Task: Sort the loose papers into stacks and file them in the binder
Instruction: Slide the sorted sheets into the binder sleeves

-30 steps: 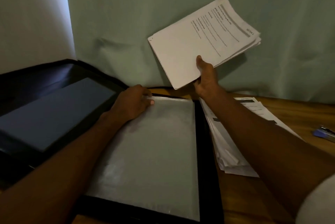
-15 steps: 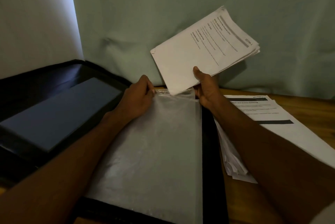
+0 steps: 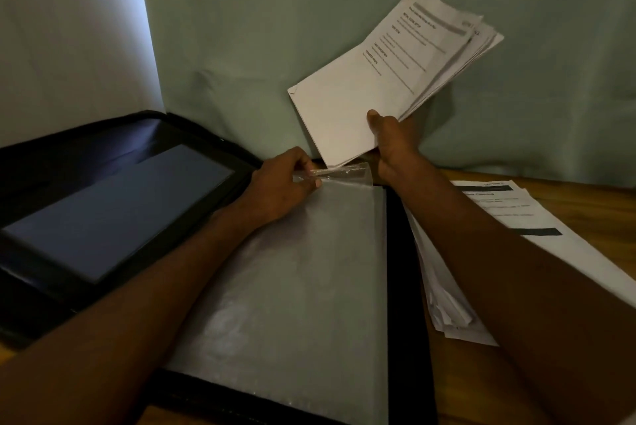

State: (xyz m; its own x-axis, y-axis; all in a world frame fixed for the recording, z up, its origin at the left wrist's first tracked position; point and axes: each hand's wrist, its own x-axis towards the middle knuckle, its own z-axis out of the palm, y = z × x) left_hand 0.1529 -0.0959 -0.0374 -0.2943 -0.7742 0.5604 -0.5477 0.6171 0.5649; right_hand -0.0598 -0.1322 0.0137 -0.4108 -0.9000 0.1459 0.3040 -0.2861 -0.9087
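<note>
Closest to me, bottom center, the clear sleeve point(image 3: 296, 304) lies flat in the open black binder point(image 3: 406, 287). Lower right, I see a loose pile of papers point(image 3: 509, 214) on the wooden table point(image 3: 457, 386), just beside the binder. Mid-frame, my left hand point(image 3: 278, 184) pinches the sleeve's top edge, lifting the plastic a bit. Right above that, my right hand point(image 3: 392, 139) grips a paper stack point(image 3: 389, 80), thumb on top, its lower corner at the sleeve's mouth. Green cloth point(image 3: 309, 12) hangs behind.

Two bare forearms, left hand point(image 3: 280, 184), right hand point(image 3: 392, 141), no sleeves visible
</note>
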